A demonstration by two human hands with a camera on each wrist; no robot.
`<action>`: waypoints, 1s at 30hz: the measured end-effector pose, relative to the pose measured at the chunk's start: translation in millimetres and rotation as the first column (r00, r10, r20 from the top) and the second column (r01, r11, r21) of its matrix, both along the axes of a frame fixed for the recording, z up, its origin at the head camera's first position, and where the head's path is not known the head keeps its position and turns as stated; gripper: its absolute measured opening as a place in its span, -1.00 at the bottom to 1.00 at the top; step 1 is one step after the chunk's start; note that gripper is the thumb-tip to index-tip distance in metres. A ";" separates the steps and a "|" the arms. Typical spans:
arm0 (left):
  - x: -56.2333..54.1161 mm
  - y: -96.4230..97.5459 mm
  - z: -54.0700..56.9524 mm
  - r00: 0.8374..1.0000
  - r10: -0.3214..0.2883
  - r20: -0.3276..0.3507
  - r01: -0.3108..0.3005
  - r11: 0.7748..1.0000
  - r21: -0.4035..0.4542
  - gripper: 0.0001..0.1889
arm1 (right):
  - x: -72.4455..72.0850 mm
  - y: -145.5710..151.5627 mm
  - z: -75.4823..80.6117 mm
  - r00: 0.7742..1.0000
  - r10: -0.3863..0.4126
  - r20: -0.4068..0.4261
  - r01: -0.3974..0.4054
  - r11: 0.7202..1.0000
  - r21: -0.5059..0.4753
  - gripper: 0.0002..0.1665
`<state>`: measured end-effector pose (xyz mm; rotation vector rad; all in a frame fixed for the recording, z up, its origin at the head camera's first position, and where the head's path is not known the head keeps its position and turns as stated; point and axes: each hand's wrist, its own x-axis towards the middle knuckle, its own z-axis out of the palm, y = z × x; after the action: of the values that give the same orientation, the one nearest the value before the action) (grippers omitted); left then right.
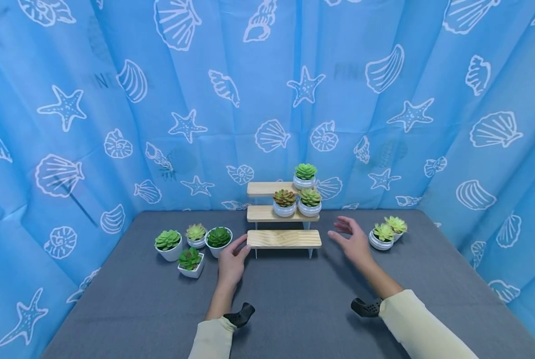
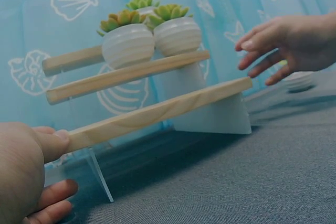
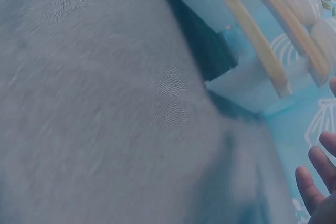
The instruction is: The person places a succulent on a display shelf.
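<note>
A three-tiered stand (image 1: 259,214) on a tabletop (image 1: 294,309) is gripped by the left hand (image 1: 232,263), thumb and forefinger clamped on the left end of its lowest board (image 1: 284,239); the right hand (image 1: 352,243) is held just off the stand's right, fingers apart. Three succulents (image 1: 284,202) are perched above.

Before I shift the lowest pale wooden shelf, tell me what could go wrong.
The lowest pale wooden shelf may skew: the left hand touches its left end, while the right hand is apart from it.

A bump against the middle pale wooden shelf could topple the reddish-green succulent in a round white pot standing there.

Swinging the left hand outward might knock the dark-green succulent in a round white pot close beside it.
</note>
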<state>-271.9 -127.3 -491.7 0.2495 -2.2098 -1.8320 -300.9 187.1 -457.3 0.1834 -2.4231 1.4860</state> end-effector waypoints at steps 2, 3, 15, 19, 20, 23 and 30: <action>0.1 -0.1 -0.5 1.000 -0.002 -0.003 0.002 1.000 -0.001 -0.61 | 4.8 3.7 -0.9 1.000 0.001 0.001 -0.001 1.000 0.016 -0.41; 0.1 -0.2 -0.7 1.000 -0.001 -0.003 0.001 1.000 -0.002 -0.61 | 7.1 5.7 -1.3 1.000 0.005 0.006 -0.005 1.000 0.015 -0.42; 0.4 0.4 -0.3 1.000 -0.002 -0.006 0.002 1.000 -0.009 -0.62 | 28.5 38.4 -8.4 0.999 0.010 -0.035 -0.006 0.992 0.129 -0.62; -0.7 0.1 -1.2 1.000 0.001 -0.005 -0.001 1.000 -0.010 -0.62 | 34.2 49.8 -8.9 0.998 0.006 -0.067 0.000 0.996 0.092 -0.66; -0.9 0.2 -1.2 1.000 0.001 -0.007 -0.001 1.000 -0.011 -0.62 | 35.1 52.9 -9.3 0.997 0.005 -0.074 0.001 0.997 0.083 -0.66; -0.6 0.5 -0.4 1.000 0.001 -0.009 -0.001 1.000 -0.010 -0.63 | 38.9 61.1 -9.1 0.997 0.006 -0.077 0.000 0.997 0.075 -0.67; 0.2 0.1 0.4 1.000 -0.008 -0.010 0.008 1.000 -0.007 -0.62 | 47.3 78.9 -6.3 0.999 0.008 -0.044 -0.003 0.993 0.117 -0.66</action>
<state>-271.7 -127.2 -491.3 0.2295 -2.2133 -1.8257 -253.6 266.0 -463.6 0.2454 -2.4776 1.3280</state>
